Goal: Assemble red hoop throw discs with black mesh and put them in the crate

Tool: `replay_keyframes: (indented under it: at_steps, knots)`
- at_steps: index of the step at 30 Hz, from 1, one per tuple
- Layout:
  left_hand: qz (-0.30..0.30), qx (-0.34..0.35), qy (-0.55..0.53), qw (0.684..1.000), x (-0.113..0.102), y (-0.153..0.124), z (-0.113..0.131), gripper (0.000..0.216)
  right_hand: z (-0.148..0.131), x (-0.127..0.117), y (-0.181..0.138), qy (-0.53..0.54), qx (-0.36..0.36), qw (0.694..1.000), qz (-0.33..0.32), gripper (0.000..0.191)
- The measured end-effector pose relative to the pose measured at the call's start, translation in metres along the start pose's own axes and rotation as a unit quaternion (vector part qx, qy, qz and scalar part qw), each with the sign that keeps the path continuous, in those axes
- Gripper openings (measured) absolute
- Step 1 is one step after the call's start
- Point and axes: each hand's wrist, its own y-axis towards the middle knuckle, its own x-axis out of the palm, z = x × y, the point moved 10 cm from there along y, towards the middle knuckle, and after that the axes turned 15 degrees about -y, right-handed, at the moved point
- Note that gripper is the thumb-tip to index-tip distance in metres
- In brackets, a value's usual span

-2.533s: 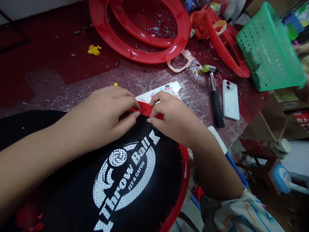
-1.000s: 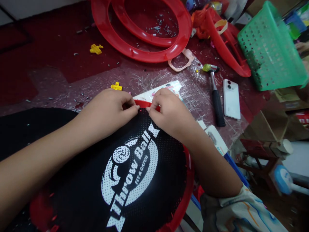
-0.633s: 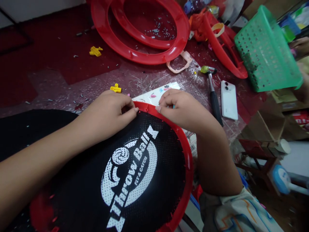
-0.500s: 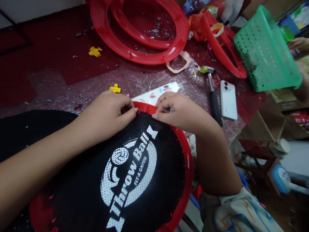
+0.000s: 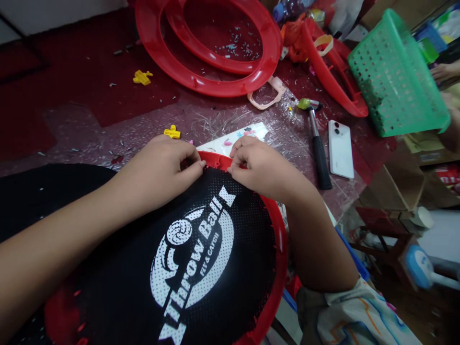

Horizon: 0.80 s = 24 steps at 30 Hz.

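Observation:
A black mesh sheet point(image 5: 247, 249) printed "Throw Ball" in white lies over a red plastic ring point(image 5: 281, 235), close in front of me. At the far rim, my left hand point(image 5: 168, 165) is closed, thumb and fingers pinching the edge of the mesh. To its right, my right hand point(image 5: 255, 165) also pinches the mesh edge against the rim. Between the two hands a short stretch of bare red rim shows. Small pegs poke through the mesh along the ring's right side. My left forearm covers part of the sheet.
Further back lie large red rings point(image 5: 208, 86) with small metal pins inside. A hammer point(image 5: 318, 148), a white phone point(image 5: 340, 148) and yellow plastic clips point(image 5: 172, 132) are on the table. At right stands a green basket point(image 5: 395, 81), with another person's hand point(image 5: 445, 71) beyond.
My right hand's fingers have closed more tightly at the rim, and its forearm has shifted slightly. My left hand and the mesh look almost unmoved.

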Motion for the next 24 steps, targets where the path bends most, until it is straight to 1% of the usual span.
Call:
replay_keyframes:
  at_steps: [2,6,8,10,12,14,15,17,20,22,24]
  knots:
    - [0.008,-0.018,-0.003,1.000,-0.002,-0.001,-0.001,0.032,-0.001,0.002,0.000,-0.006,-0.001,1.000,-0.009,0.023]
    - [0.034,-0.052,-0.027,0.998,-0.005,-0.005,-0.008,0.026,0.003,0.000,-0.002,-0.014,0.007,1.000,-0.009,0.016]
    - [0.055,-0.037,-0.019,0.998,-0.008,-0.006,-0.009,0.026,0.005,-0.003,-0.002,-0.010,0.007,1.000,-0.006,0.016]
    - [0.072,-0.009,-0.002,0.997,-0.010,-0.006,-0.008,0.029,0.005,-0.007,-0.003,0.003,-0.006,1.000,0.001,0.018]
    - [0.061,0.017,0.013,0.998,-0.006,-0.005,-0.006,0.032,0.001,-0.010,-0.005,0.015,-0.030,0.999,0.003,0.019]
    - [0.040,0.032,0.035,0.998,0.000,-0.005,-0.003,0.033,-0.003,-0.008,-0.006,0.027,-0.048,0.998,-0.013,0.017]
    - [0.038,0.037,0.049,0.997,0.001,-0.005,-0.001,0.033,-0.003,-0.005,-0.007,0.034,-0.045,0.998,-0.025,0.015]
    - [0.053,0.041,0.074,0.995,-0.003,-0.006,0.007,0.031,0.002,-0.002,-0.007,0.045,-0.019,0.998,-0.039,0.009]
    - [0.092,0.041,0.090,0.991,-0.022,-0.009,0.025,0.028,0.006,-0.003,-0.007,0.037,-0.006,0.999,-0.036,0.009]
    - [0.122,0.039,0.088,0.988,-0.047,-0.015,0.042,0.028,0.010,-0.005,-0.006,0.028,-0.002,0.999,-0.033,0.012]
    - [0.152,0.034,0.073,0.985,-0.080,-0.028,0.065,0.029,0.016,-0.005,-0.004,0.024,0.009,0.999,-0.031,0.019]
